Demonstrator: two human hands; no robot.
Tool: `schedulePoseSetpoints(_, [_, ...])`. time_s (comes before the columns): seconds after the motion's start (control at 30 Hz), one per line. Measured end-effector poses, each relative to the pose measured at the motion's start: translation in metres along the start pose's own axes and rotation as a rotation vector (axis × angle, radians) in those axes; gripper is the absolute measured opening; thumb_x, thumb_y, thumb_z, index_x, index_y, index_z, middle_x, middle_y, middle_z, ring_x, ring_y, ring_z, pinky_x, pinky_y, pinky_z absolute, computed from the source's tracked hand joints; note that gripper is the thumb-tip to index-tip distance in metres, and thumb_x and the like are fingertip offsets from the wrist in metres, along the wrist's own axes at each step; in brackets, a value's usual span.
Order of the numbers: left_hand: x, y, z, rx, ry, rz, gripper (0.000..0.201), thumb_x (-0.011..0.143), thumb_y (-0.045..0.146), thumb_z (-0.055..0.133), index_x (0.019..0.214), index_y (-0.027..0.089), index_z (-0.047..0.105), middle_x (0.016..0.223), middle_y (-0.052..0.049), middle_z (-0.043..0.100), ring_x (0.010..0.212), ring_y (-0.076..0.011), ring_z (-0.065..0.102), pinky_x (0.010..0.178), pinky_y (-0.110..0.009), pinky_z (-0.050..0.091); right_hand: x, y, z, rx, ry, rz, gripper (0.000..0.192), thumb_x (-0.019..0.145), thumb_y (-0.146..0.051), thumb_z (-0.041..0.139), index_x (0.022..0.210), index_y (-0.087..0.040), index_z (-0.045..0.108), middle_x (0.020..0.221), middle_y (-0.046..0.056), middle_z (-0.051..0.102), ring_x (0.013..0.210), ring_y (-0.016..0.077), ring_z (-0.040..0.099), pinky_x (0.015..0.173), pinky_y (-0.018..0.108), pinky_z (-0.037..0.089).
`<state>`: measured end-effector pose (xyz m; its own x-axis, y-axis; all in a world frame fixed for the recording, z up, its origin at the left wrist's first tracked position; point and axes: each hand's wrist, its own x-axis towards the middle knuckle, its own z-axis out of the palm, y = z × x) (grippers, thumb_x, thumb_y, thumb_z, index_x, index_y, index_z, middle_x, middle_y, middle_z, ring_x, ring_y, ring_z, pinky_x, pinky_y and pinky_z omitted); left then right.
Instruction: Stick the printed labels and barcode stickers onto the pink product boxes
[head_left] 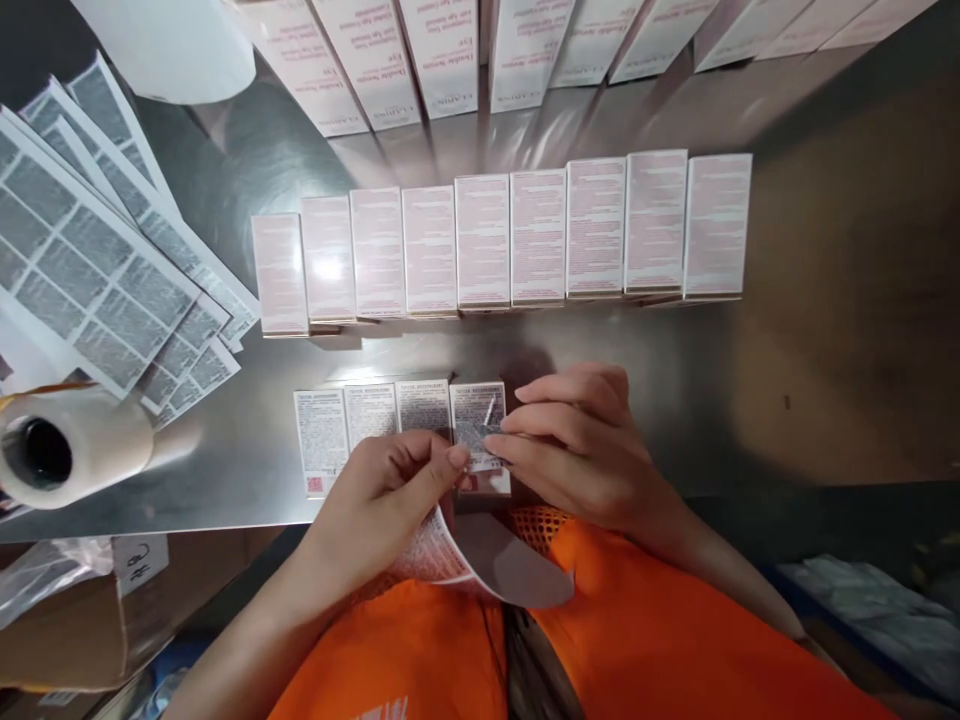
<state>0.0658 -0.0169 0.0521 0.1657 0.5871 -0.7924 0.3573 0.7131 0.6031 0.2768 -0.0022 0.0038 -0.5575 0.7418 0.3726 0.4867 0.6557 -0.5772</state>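
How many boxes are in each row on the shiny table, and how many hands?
Pale pink cardboard boxes, middle row: 9
White labelled boxes, near row by the hands: 4
Bare hands, left hand and right hand: 2
Total: 15

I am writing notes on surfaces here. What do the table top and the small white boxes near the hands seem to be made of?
The grey table top looks like brushed metal, probably steel: it mirrors the boxes dimly. The small white printed boxes look like thin glossy cardboard, with sharp folded edges and glare.
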Motion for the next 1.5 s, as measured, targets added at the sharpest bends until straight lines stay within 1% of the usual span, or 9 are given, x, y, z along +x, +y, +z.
schedulePoseSetpoints(0.2, [-0.014, 0.000, -0.014, 0.625, 0.162, 0.070, 0.052, 0.088, 0.062, 0.054, 0.060, 0.020, 0.065, 0.047, -0.001, 0.058, 0.045, -0.0138, 0.050, 0.048, -0.025, 0.027, 0.003, -0.007, -0.001, -0.035, 0.045, 0.039, 0.019, 0.085, -0.012, 0.072, 0.096, -0.027, 0.070, 0.084, -0.006, 0.074, 0.093, 0.0176, 0.063, 0.087, 0.039, 0.045])
schedulePoseSetpoints(0.3, [-0.013, 0.004, -0.014, 0.833, 0.275, 0.139, 0.041, 0.085, 0.059, 0.060, 0.104, 0.025, 0.075, 0.055, 0.000, 0.065, 0.048, -0.0174, 0.058, 0.052, -0.025, 0.030, 0.002, -0.008, 0.000, -0.037, 0.117, 0.075, 0.018, 0.081, -0.014, 0.075, 0.090, -0.029, 0.070, 0.077, -0.006, 0.072, 0.086, 0.0187, 0.064, 0.080, 0.039, 0.047])
schedulePoseSetpoints(0.4, [-0.001, 0.008, -0.010, 1.064, 0.231, 0.210, 0.067, 0.086, 0.049, 0.063, 0.149, 0.034, 0.045, 0.062, 0.001, 0.070, 0.051, -0.0197, 0.061, 0.053, -0.027, 0.025, 0.000, -0.010, 0.001, -0.042, 0.117, 0.112, 0.019, 0.077, -0.017, 0.080, 0.090, -0.028, 0.071, 0.076, -0.004, 0.073, 0.083, 0.0202, 0.064, 0.077, 0.040, 0.049])
schedulePoseSetpoints(0.53, [0.016, 0.010, -0.005, 1.246, 0.149, 0.317, 0.071, 0.086, 0.039, 0.063, 0.151, 0.045, 0.034, 0.081, 0.001, 0.077, 0.058, -0.0215, 0.066, 0.052, -0.030, 0.018, 0.002, -0.016, -0.001, -0.069, 0.112, 0.166, 0.018, 0.078, -0.018, 0.079, 0.089, -0.030, 0.070, 0.076, -0.006, 0.074, 0.078, 0.0188, 0.066, 0.074, 0.039, 0.050])
schedulePoseSetpoints(0.63, [0.020, 0.011, -0.004, 1.287, 0.190, 0.325, 0.067, 0.086, 0.037, 0.062, 0.148, 0.048, 0.039, 0.084, 0.000, 0.078, 0.057, -0.0229, 0.065, 0.052, -0.031, 0.017, 0.005, -0.021, -0.004, -0.112, 0.180, 0.156, 0.021, 0.076, -0.011, 0.079, 0.086, -0.028, 0.071, 0.068, -0.009, 0.073, 0.068, 0.0154, 0.065, 0.069, 0.038, 0.047])
schedulePoseSetpoints(0.73, [0.019, 0.012, -0.004, 1.303, 0.208, 0.299, 0.065, 0.086, 0.032, 0.059, 0.146, 0.048, 0.042, 0.081, -0.001, 0.078, 0.054, -0.0229, 0.064, 0.051, -0.031, 0.015, 0.004, -0.025, -0.006, -0.139, 0.146, 0.177, 0.024, 0.076, -0.009, 0.079, 0.091, -0.026, 0.072, 0.069, -0.011, 0.074, 0.067, 0.0136, 0.065, 0.069, 0.039, 0.045])
schedulePoseSetpoints(0.9, [0.021, 0.015, -0.004, 1.265, 0.158, 0.254, 0.070, 0.081, 0.025, 0.061, 0.146, 0.045, 0.044, 0.082, -0.003, 0.078, 0.057, -0.0223, 0.065, 0.051, -0.029, 0.022, -0.002, -0.029, -0.008, -0.158, 0.090, 0.182, 0.030, 0.080, -0.010, 0.072, 0.104, -0.028, 0.072, 0.077, -0.010, 0.076, 0.071, 0.0159, 0.066, 0.070, 0.043, 0.042])
schedulePoseSetpoints(1.23, [0.027, 0.017, -0.006, 1.267, 0.093, 0.204, 0.071, 0.082, 0.029, 0.063, 0.146, 0.050, 0.040, 0.075, -0.002, 0.077, 0.058, -0.0283, 0.068, 0.050, -0.030, 0.024, 0.002, -0.037, -0.009, -0.215, 0.104, 0.170, 0.023, 0.084, -0.010, 0.069, 0.095, -0.028, 0.074, 0.077, -0.010, 0.077, 0.066, 0.0164, 0.067, 0.070, 0.044, 0.041])
schedulePoseSetpoints(1.5, [0.028, 0.023, -0.007, 1.150, 0.082, 0.132, 0.059, 0.086, 0.028, 0.059, 0.143, 0.042, 0.052, 0.073, -0.005, 0.074, 0.060, -0.0234, 0.065, 0.060, -0.029, 0.040, 0.006, -0.039, -0.013, -0.204, 0.108, 0.179, 0.025, 0.083, -0.009, 0.066, 0.097, -0.028, 0.075, 0.079, -0.010, 0.076, 0.071, 0.0160, 0.064, 0.070, 0.044, 0.040])
